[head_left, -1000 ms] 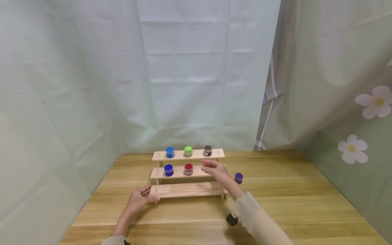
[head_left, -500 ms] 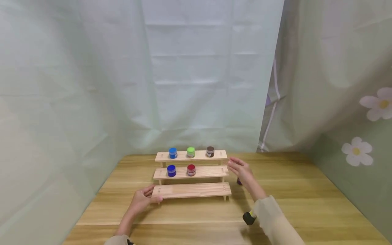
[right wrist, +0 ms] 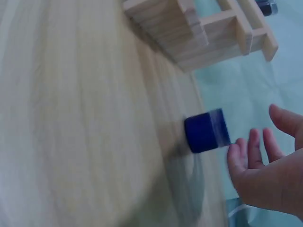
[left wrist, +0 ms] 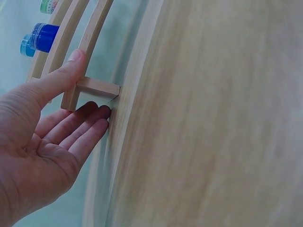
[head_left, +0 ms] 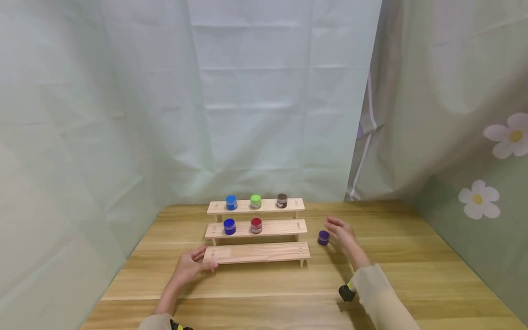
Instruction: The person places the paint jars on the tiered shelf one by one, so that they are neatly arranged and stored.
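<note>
A three-step wooden stand (head_left: 257, 252) rests on the table. My left hand (head_left: 187, 269) holds the left end of its lowest step, thumb along the front edge; in the left wrist view its fingers (left wrist: 80, 128) curl by the leg. On the top step are a light-blue paint jar (head_left: 231, 203), a green paint jar (head_left: 255, 201) and a dark brown paint jar (head_left: 282, 200). The middle step bears a dark-blue paint jar (head_left: 229, 227) and a red paint jar (head_left: 256, 225). My right hand (head_left: 343, 233), holding nothing, hovers beside a purple paint jar (head_left: 323, 238) right of the stand.
The wood-grain table (head_left: 247, 293) spreads in front and to both sides. Pale cloth (head_left: 268, 91) hangs behind it, and a flowered cloth (head_left: 453, 238) hangs at the right. A dark wrist device (head_left: 347, 293) sits at my right sleeve.
My right hand has moved right, from over the middle step to beside the purple paint jar, its fingers free. My left hand stays at the stand's left end. The view has shifted slightly.
</note>
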`<state>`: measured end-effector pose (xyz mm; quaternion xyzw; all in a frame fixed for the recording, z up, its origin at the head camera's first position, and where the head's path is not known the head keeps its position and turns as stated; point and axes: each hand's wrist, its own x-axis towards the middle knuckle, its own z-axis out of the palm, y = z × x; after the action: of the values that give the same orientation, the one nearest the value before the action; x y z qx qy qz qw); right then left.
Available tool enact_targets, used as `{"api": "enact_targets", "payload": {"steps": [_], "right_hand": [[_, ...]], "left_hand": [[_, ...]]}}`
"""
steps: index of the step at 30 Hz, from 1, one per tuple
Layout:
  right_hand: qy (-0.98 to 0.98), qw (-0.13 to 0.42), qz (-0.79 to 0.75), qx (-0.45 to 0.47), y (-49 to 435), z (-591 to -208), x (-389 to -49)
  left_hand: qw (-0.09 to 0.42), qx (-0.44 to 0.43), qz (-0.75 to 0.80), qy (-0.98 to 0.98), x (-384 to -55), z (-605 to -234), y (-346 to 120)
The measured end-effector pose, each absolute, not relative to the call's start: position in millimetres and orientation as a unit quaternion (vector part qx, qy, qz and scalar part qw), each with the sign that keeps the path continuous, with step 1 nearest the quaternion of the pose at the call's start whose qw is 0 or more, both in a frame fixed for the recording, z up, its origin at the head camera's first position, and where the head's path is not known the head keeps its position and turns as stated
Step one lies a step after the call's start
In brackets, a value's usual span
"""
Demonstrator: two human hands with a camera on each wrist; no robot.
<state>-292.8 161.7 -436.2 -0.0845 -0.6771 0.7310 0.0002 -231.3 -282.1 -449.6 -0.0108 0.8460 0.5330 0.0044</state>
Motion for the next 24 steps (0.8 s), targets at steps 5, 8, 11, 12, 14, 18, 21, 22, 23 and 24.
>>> {"api": "enact_targets", "payload": {"steps": [5, 8, 11, 12, 14, 18, 21, 22, 23, 24], "right_hand": [[-0.693, -0.019, 0.715, -0.094, 162, -442, -293], [-0.699, -0.027, 0.709, -0.091, 162, -447, -293], [-0.706, -0.035, 0.702, -0.091, 163, -452, -292], [-0.708, -0.038, 0.7, -0.09, 163, -453, -291], [-0.71, -0.042, 0.697, -0.089, 164, -456, -291], [-0.713, -0.047, 0.695, -0.08, 164, -460, -290], [-0.717, -0.045, 0.692, -0.074, 163, -461, -291], [-0.719, -0.043, 0.689, -0.073, 163, -462, -291], [-0.724, -0.042, 0.685, -0.072, 162, -462, -292], [-0.727, -0.039, 0.682, -0.074, 162, -463, -292]], "left_hand": [[0.005, -0.01, 0.528, 0.849, -232, -449, -284], [0.005, -0.013, 0.529, 0.849, -232, -449, -284], [0.003, -0.014, 0.53, 0.848, -231, -449, -284], [0.003, -0.015, 0.53, 0.848, -231, -449, -284], [0.002, -0.017, 0.529, 0.848, -230, -450, -284], [0.003, -0.019, 0.527, 0.849, -230, -450, -284], [0.003, -0.017, 0.525, 0.851, -231, -450, -283], [0.003, -0.017, 0.525, 0.851, -232, -450, -284], [0.003, -0.017, 0.525, 0.851, -232, -450, -284], [0.003, -0.017, 0.524, 0.851, -232, -450, -284]]}}
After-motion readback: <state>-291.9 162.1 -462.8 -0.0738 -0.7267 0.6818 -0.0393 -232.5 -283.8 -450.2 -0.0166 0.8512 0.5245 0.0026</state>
